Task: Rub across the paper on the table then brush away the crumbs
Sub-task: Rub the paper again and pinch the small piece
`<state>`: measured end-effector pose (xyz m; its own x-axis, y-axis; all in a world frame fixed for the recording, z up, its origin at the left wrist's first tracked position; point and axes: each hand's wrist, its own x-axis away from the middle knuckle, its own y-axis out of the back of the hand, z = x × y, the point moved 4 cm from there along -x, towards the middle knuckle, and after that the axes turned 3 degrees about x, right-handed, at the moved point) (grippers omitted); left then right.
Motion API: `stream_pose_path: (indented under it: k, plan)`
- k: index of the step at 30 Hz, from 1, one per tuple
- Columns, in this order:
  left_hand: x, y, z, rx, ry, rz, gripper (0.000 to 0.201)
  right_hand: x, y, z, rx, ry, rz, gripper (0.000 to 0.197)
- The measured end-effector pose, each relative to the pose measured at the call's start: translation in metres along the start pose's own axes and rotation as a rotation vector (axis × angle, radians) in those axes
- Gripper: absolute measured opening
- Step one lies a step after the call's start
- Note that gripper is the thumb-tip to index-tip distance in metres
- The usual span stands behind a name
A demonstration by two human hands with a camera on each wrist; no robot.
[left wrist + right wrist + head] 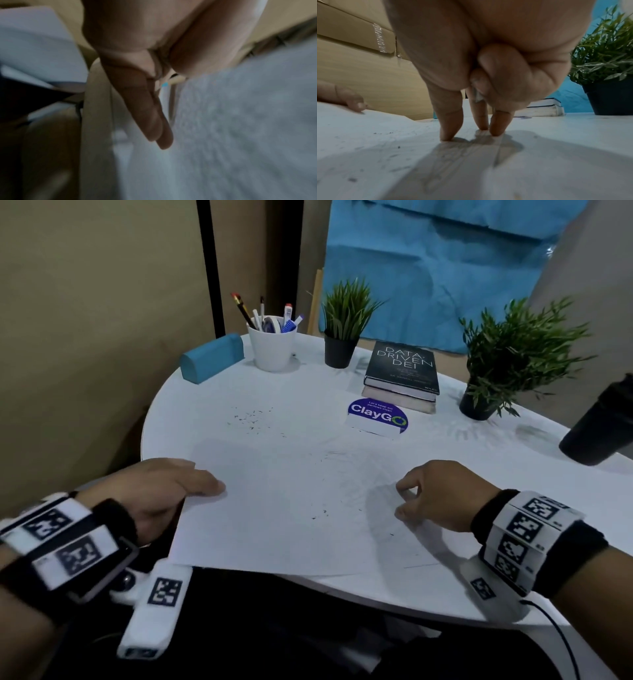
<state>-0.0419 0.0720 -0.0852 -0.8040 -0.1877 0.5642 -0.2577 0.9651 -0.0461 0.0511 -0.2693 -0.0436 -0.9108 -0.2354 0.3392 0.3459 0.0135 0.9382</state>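
Paper (291, 508): white sheet lying flat on the table (479, 460), at 6 o'clock, its near edge over the table rim.
Crumbs (251, 419): dark specks on the table at about 11 o'clock of the sheet; a few more lie on the sheet itself.
Left hand (161, 491): fingers straight and together, flat on the left edge of the paper; it grips nothing.
Right hand (442, 494): at 3 o'clock of the sheet, fingers curled; thumb and two fingertips touch the paper.
Eraser (477, 96): small pale piece tucked between the curled right fingers; only the right wrist view shows it, the head view hides it.
Writing: sticker (378, 414) reads "ClayGo"; book (402, 369) at 1 o'clock reads "DATA DRIVEN DEI".
Left wrist view: blurred, shows straight fingers (150, 115) only.
Other: white cup of pens (272, 344) at 12 o'clock.
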Motion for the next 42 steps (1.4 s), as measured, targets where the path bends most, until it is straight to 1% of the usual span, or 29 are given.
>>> stream_pose_path:
  k: [1,2,3,4,5,6,7,8,9,12,14,16,18,20,21,23,24,26,27,29,31,33,35,38,39,42]
  plan:
    - [-0.004,0.001,-0.003,-0.082,-0.038,-0.019,0.050,-0.002,0.000,0.000,-0.017,-0.009,-0.001,0.032]
    - [-0.007,0.003,-0.005,-0.169,-0.078,-0.030,0.056,-0.004,0.000,-0.001,-0.035,-0.020,-0.005,0.033]
    - [-0.011,0.005,-0.007,-0.252,-0.113,-0.035,0.068,-0.008,0.001,-0.003,-0.053,-0.032,-0.016,0.036]
    - [-0.014,0.008,-0.008,-0.303,-0.134,-0.042,0.077,-0.012,0.002,-0.006,-0.068,-0.047,-0.033,0.041]
    - [-0.017,0.010,-0.010,-0.299,-0.151,-0.040,0.078,-0.019,0.003,-0.011,-0.087,-0.068,-0.056,0.048]
    - [-0.019,0.012,-0.012,-0.275,-0.171,-0.043,0.068,-0.025,0.006,-0.016,-0.116,-0.094,-0.082,0.056]
    - [-0.019,0.014,-0.015,-0.244,-0.190,-0.046,0.052,-0.032,0.009,-0.020,-0.158,-0.123,-0.105,0.063]
    - [-0.020,0.015,-0.019,-0.216,-0.205,-0.048,0.040,-0.039,0.011,-0.023,-0.229,-0.152,-0.118,0.067]
    - [-0.022,0.018,-0.022,-0.191,-0.224,-0.047,0.033,-0.046,0.013,-0.024,-0.338,-0.179,-0.120,0.068]
    - [-0.030,0.027,-0.037,-0.168,-0.311,-0.055,0.017,-0.071,0.011,-0.020,-0.689,-0.211,-0.036,0.067]
    - [-0.031,0.032,-0.050,-0.131,-0.361,-0.038,0.024,-0.084,0.011,-0.011,-0.840,-0.199,0.028,0.069]
    - [-0.030,0.038,-0.063,-0.094,-0.394,-0.022,0.034,-0.093,0.014,0.000,-0.958,-0.190,0.049,0.065]
    - [-0.029,0.046,-0.076,-0.050,-0.423,-0.024,0.045,-0.101,0.016,0.008,-1.079,-0.197,0.047,0.055]
    - [-0.029,0.050,-0.088,0.003,-0.445,-0.012,0.048,-0.109,0.018,0.014,-1.149,-0.215,0.019,0.050]
    - [-0.029,0.052,-0.094,0.025,-0.467,0.000,0.049,-0.113,0.020,0.017,-1.180,-0.217,0.010,0.043]
    - [-0.032,0.056,-0.106,0.047,-0.502,0.006,0.052,-0.117,0.023,0.025,-1.224,-0.204,0.011,0.018]
    - [-0.034,0.058,-0.111,0.054,-0.520,0.006,0.054,-0.119,0.025,0.031,-1.247,-0.184,0.011,0.013]
    - [-0.037,0.061,-0.122,0.064,-0.555,0.007,0.057,-0.125,0.034,0.036,-1.312,-0.153,-0.066,0.027]
    - [-0.039,0.062,-0.126,0.068,-0.570,0.004,0.056,-0.126,0.042,0.038,-1.345,-0.139,-0.140,0.028]
    - [-0.046,0.066,-0.134,0.094,-0.600,-0.024,0.055,-0.124,0.065,0.042,-1.354,-0.081,-0.310,0.020]
    - [-0.053,0.071,-0.140,0.133,-0.635,-0.097,0.045,-0.117,0.091,0.047,-1.302,0.014,-0.470,0.017]
    - [-0.057,0.074,-0.145,0.166,-0.658,-0.157,0.032,-0.108,0.112,0.051,-1.260,0.107,-0.574,0.021]
    - [-0.058,0.075,-0.150,0.184,-0.689,-0.180,0.028,-0.096,0.127,0.056,-1.226,0.172,-0.637,0.024]
    - [-0.055,0.076,-0.156,0.149,-0.760,-0.242,0.028,-0.081,0.139,0.060,-1.177,0.246,-0.718,0.019]
    - [-0.054,0.075,-0.157,0.146,-0.772,-0.252,0.028,-0.080,0.140,0.061,-1.167,0.263,-0.720,0.018]
    - [-0.050,0.071,-0.160,0.170,-0.760,-0.198,0.029,-0.078,0.139,0.064,-1.094,0.287,-0.701,0.013]
